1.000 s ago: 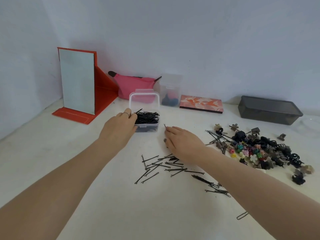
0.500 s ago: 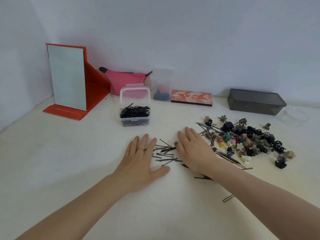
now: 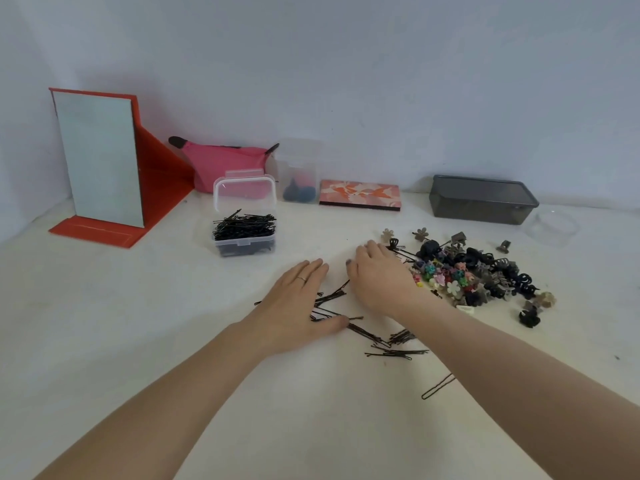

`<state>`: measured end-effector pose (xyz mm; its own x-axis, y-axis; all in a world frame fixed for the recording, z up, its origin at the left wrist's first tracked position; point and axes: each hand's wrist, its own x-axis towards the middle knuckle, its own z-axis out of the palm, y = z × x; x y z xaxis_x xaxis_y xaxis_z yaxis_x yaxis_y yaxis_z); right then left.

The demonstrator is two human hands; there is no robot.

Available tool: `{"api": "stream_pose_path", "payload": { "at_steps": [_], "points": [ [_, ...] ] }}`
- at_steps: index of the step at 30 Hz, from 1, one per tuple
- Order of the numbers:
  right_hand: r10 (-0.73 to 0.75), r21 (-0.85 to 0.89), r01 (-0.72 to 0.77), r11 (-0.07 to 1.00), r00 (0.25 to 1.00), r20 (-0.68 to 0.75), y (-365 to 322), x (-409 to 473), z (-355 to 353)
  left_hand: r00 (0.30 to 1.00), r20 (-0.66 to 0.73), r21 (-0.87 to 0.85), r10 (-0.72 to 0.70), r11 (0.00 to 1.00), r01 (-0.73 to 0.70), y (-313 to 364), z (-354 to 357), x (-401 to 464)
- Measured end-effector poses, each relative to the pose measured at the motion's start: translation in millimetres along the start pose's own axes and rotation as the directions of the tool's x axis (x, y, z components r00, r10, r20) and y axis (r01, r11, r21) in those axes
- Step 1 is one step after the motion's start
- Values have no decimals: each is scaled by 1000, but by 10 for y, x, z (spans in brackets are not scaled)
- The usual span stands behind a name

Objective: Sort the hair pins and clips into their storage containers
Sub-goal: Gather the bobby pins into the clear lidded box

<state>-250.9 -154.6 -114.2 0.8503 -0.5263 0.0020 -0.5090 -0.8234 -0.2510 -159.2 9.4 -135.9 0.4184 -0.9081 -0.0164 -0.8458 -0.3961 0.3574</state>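
Here: left hand point(image 3: 294, 306) and right hand point(image 3: 379, 280) flat, grip wide, fingers straight, pressing thin black wire pins point(image 3: 367, 334) on matte white tabletop point(image 3: 138, 323); glossy plastic clips point(image 3: 478, 275) heaped just right.

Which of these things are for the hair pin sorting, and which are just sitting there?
For the sorting: loose hair pins, pile of clips, clear pin box, dark grey box, left hand, right hand.

Just sitting there: mirror, pink pouch, patterned case.

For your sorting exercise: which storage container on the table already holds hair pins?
The small clear box with its lid up, heaped with black pins; the grey bin looks empty.
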Motion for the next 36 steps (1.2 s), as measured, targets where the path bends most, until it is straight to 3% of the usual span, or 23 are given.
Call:
{"api": "stream_pose_path", "payload": {
  "at_steps": [4, 6, 8, 12, 15, 21, 27, 32, 36],
  "points": [
    [-132, 110, 129, 986, 991, 22, -149, -198, 29, 995, -69, -32, 72, 997, -74, -65, -7, -7],
    [-116, 213, 126, 969, 991, -59, -183, -270, -45, 991, -96, -56, 96, 993, -102, -80, -15, -30],
    [-131, 171, 147, 974, 986, -100, -154, -319, -57, 990, -100, -72, 98, 992, -105, -86, -17, -55],
    [-161, 56, 163, 985, 986, -38, -166, -457, -6, 998, -21, -74, 64, 995, -65, -52, 6, -36],
    [-249, 60, 252, 966, 967, -51, -212, -604, -12, 995, 12, 21, 100, 995, -100, -10, 16, -14],
    [-188, 160, 203, 966, 977, -104, 12, -768, -60, 995, 32, 93, 99, 990, -102, 149, 27, -72],
    [-221, 53, 237, 970, 951, -215, 121, -810, -48, 979, -14, 66, 204, 977, -203, 150, -6, -86],
    [-235, 11, 239, 971, 963, -135, 118, -779, -13, 966, -84, -46, 243, 968, -247, 161, -23, -132],
    [-172, 12, 176, 984, 972, -159, 109, -645, -75, 968, -108, -107, 226, 966, -237, 191, -76, -154]
  ]
}}
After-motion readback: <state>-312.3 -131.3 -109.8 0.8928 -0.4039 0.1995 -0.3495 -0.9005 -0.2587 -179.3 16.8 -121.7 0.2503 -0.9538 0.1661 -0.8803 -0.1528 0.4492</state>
